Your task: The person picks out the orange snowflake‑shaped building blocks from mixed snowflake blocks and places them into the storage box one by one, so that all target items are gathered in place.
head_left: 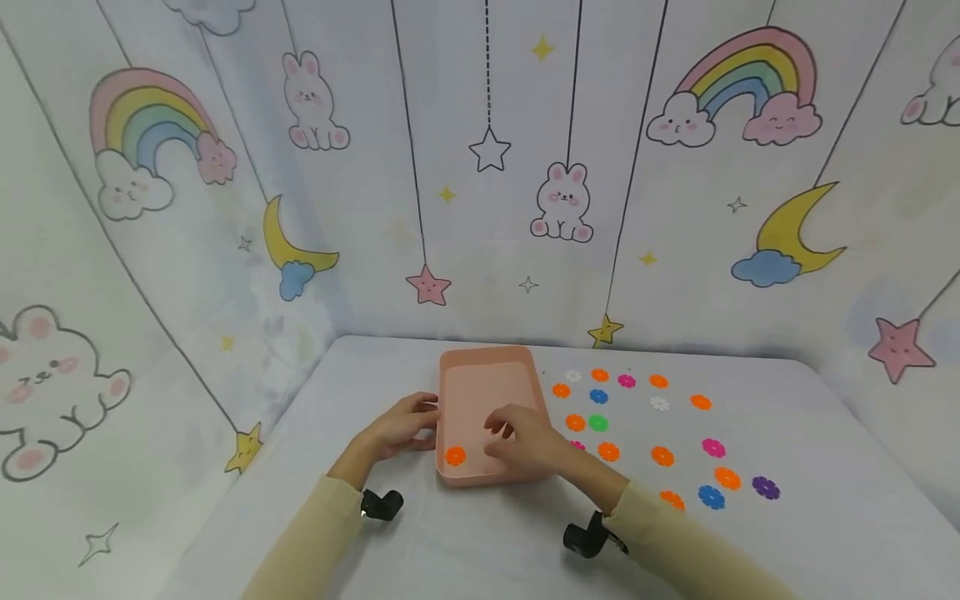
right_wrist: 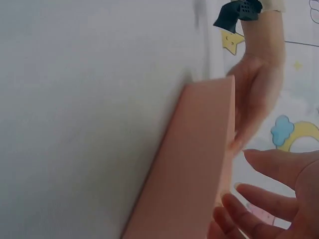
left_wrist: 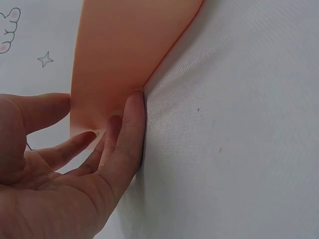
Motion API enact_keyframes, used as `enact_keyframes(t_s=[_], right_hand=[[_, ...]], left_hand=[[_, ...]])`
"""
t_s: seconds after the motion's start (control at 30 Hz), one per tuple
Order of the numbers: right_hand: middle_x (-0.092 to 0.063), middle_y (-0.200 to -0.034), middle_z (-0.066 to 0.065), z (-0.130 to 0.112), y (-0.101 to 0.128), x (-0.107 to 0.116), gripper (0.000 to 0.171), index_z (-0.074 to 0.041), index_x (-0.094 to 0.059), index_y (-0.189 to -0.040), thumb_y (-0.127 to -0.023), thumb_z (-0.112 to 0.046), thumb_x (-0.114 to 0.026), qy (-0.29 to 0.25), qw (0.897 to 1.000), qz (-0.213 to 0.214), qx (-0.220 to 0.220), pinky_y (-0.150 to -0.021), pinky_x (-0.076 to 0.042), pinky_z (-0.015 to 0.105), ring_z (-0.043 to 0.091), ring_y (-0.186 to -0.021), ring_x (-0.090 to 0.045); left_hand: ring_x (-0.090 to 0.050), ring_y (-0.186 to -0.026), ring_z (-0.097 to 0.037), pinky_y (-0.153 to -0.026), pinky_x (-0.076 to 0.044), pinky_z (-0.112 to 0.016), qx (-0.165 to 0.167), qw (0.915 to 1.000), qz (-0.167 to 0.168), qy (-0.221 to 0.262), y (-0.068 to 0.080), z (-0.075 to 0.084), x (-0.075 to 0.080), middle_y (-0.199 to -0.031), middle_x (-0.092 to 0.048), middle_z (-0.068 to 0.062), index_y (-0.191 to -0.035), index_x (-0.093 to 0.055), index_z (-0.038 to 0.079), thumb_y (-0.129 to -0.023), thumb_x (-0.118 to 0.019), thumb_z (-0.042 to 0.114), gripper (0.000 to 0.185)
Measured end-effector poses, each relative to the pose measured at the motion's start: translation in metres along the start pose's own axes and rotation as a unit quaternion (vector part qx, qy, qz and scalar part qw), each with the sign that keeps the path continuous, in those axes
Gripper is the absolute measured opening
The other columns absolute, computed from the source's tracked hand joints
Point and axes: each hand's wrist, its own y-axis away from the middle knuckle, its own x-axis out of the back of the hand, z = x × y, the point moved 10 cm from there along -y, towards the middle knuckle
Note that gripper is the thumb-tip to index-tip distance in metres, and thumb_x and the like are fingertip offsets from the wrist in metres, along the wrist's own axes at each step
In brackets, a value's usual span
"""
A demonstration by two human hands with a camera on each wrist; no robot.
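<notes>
A shallow pink tray (head_left: pixel 489 357) lies on the white table with one orange flower-shaped disc (head_left: pixel 455 456) in its near left corner. My left hand (head_left: pixel 405 425) is at the tray's left side, fingertips touching the outer wall. In the left wrist view, the fingers of that hand (left_wrist: pixel 75 169) reach along the wall (left_wrist: pixel 129 40) down to the cloth, and the thumb meets the rim. My right hand (head_left: pixel 525 437) hovers over the near right part of the tray, its thumb and fingers apart. Nothing shows between those fingers (right_wrist: pixel 264 194) in the right wrist view.
Several flower-shaped discs lie scattered right of the tray, among them a green one (head_left: pixel 597 423), a blue one (head_left: pixel 712 497), a purple one (head_left: pixel 766 487) and a white one (head_left: pixel 659 403). A patterned cloth backdrop (head_left: pixel 487 217) stands behind the table.
</notes>
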Motion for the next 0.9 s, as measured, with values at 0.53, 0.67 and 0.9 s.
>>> enact_keyframes(t_s=[0.53,0.67,0.9], right_hand=[[-0.069,-0.113,0.010,0.051,0.052,0.088,0.031,-0.006,-0.068,-0.119,-0.093,-0.020,-0.075,0.023,0.999,0.022,0.001,-0.081,-0.055,0.032,0.022,-0.099,-0.061],[-0.069,-0.112,0.008,0.075,0.066,0.115,0.029,-0.007,-0.068,-0.120,-0.094,-0.019,-0.075,0.035,0.998,0.047,0.000,-0.083,-0.057,0.029,0.019,-0.099,-0.062],[-0.068,-0.112,0.010,0.128,0.090,0.171,0.034,-0.003,-0.065,-0.123,-0.095,-0.019,-0.074,0.074,0.992,0.096,-0.029,-0.083,-0.056,0.026,0.024,-0.101,-0.063]], left_hand=[[-0.058,-0.122,-0.036,-0.092,-0.060,-0.046,0.007,1.0000,-0.004,-0.001,0.002,0.002,-0.001,-0.147,-0.044,-0.027,-0.152,-0.034,-0.005,-0.107,-0.048,0.010,0.049],[-0.058,-0.122,-0.036,-0.092,-0.059,-0.046,0.008,1.0000,-0.004,0.000,0.002,0.002,-0.002,-0.147,-0.044,-0.027,-0.152,-0.034,-0.005,-0.107,-0.048,0.009,0.049],[-0.059,-0.121,-0.034,-0.092,-0.059,-0.046,0.007,0.9999,-0.006,-0.005,0.004,0.003,-0.002,-0.147,-0.044,-0.027,-0.152,-0.034,-0.005,-0.107,-0.048,0.010,0.050]])
